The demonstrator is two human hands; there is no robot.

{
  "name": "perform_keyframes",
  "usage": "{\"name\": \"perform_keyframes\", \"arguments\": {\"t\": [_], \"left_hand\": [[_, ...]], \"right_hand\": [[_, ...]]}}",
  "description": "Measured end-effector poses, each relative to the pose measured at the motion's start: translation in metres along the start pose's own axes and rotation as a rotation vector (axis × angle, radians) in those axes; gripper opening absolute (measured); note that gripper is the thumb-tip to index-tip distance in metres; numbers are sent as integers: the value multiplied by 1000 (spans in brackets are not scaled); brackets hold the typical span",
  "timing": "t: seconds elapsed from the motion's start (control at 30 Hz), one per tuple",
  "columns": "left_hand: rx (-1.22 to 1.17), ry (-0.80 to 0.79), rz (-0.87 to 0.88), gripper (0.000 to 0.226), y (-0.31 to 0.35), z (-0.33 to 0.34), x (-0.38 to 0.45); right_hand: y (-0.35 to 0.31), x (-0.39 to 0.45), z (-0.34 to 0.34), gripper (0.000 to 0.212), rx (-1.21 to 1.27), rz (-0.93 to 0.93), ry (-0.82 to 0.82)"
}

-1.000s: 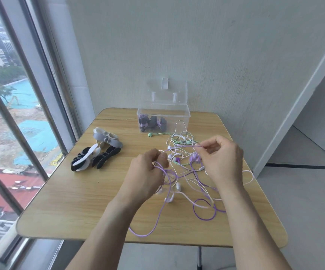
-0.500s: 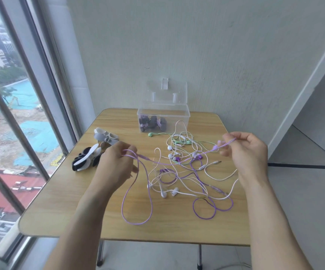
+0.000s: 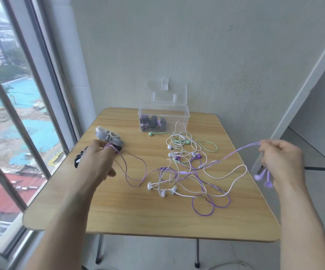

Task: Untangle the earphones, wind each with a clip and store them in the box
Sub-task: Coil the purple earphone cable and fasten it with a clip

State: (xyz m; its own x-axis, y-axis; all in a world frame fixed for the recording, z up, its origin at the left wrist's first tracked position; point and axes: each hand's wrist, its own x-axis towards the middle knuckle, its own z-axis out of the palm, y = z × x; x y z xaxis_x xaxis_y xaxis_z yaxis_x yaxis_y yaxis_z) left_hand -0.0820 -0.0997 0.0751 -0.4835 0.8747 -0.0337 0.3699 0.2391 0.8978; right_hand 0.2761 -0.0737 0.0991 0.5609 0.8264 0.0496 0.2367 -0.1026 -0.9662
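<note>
Left hand [image 3: 99, 162] and right hand [image 3: 280, 160] each pinch an end of the lilac earphone cord [image 3: 233, 152], both grips clamped on it. Cord runs through the tangle [image 3: 187, 168] mid-tabletop [image 3: 138, 211]; clear box [image 3: 163, 118] behind, lid up.
</note>
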Motion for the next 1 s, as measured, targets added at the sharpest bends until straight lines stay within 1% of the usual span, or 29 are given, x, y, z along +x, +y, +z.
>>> {"name": "perform_keyframes", "arguments": {"t": [0.07,0.13,0.17,0.2,0.27,0.3,0.37,0.4,0.43,0.5,0.53,0.6,0.63,0.67,0.73,0.77,0.8,0.87,0.97,1.0], "left_hand": [[129,65,33,29,0,-2,-2],[205,80,55,37,2,-4,-5],[186,54,48,35,4,-5,-7],[145,11,25,28,6,-4,-9],[108,-92,-40,20,7,-2,-11],[111,-140,-39,19,6,0,-11],[120,-235,4,17,6,3,-11],[113,-281,28,15,7,5,-12],[98,-324,54,16,9,8,-13],[27,-424,94,23,12,15,-18],[-20,-482,100,27,13,20,-20],[-81,-578,113,37,13,28,-24],[-88,-594,132,40,13,31,-24],[-91,-577,156,41,13,32,-24],[-122,-494,170,42,14,32,-22],[-159,-469,166,43,15,30,-21],[-192,-464,166,44,16,29,-20],[-223,-489,179,47,19,28,-21],[-244,-539,158,55,20,33,-23],[-263,-556,138,59,19,34,-24]], "right_hand": [[4,1,-1,20,-164,13,-59],[9,-1,4,25,-271,14,-118],[10,-2,7,30,-303,2,-143],[12,-2,10,36,-332,-31,-161],[16,-3,19,45,-377,-143,-155],[17,-5,25,43,-375,-228,-135],[12,-17,38,32,-314,-432,-113],[8,-26,46,28,-244,-509,-164],[2,-36,55,26,-155,-546,-271],[-5,-59,71,27,21,-542,-597],[-6,-70,79,32,61,-537,-744],[-4,-85,93,44,12,-566,-925],[-2,-90,101,42,-10,-560,-969],[-1,-93,106,35,-2,-528,-978],[-3,-92,111,15,63,-460,-920],[-3,-89,112,6,79,-459,-882],[-3,-86,112,3,93,-462,-865],[-6,-83,111,10,166,-413,-910],[-12,-85,107,34,320,-215,-1094],[-13,-86,107,38,322,-192,-1130]]}}
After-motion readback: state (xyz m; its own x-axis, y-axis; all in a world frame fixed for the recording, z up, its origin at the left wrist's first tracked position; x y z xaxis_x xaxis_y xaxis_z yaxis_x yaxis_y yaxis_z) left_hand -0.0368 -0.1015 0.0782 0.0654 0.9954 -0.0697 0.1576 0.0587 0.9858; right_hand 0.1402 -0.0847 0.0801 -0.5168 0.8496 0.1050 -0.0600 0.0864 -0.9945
